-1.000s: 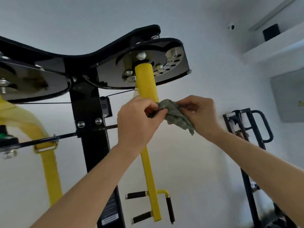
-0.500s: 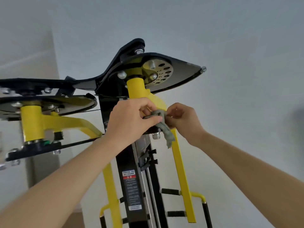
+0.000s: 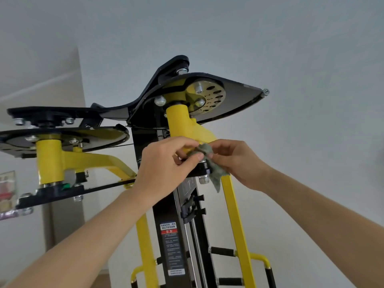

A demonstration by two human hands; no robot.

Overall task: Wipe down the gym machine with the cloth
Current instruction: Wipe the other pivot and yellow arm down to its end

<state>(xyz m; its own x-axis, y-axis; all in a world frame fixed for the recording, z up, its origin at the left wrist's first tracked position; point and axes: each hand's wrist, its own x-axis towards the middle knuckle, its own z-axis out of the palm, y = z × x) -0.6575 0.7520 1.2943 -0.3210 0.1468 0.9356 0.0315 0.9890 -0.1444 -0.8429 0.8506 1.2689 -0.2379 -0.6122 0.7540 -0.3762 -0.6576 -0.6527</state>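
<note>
The gym machine (image 3: 170, 235) rises in front of me, a black upright column with yellow swing arms and black pulley plates at the top. A small grey-green cloth (image 3: 212, 165) is bunched against the right yellow arm (image 3: 234, 215), just under its pivot. My left hand (image 3: 166, 165) pinches the cloth's upper edge between thumb and fingers. My right hand (image 3: 234, 161) grips the cloth from the right side, and a tail of fabric hangs down below both hands.
A second yellow arm (image 3: 89, 161) and pulley plate (image 3: 62, 138) reach out at the left. Black foam handles (image 3: 224, 251) stick out low on the right arm. White walls stand behind and to the right. A poster edge (image 3: 7, 190) shows at far left.
The view has swung left and tipped up, so the left pulley arm now shows. Both hands stayed on the cloth and gathered it tighter against the yellow arm.
</note>
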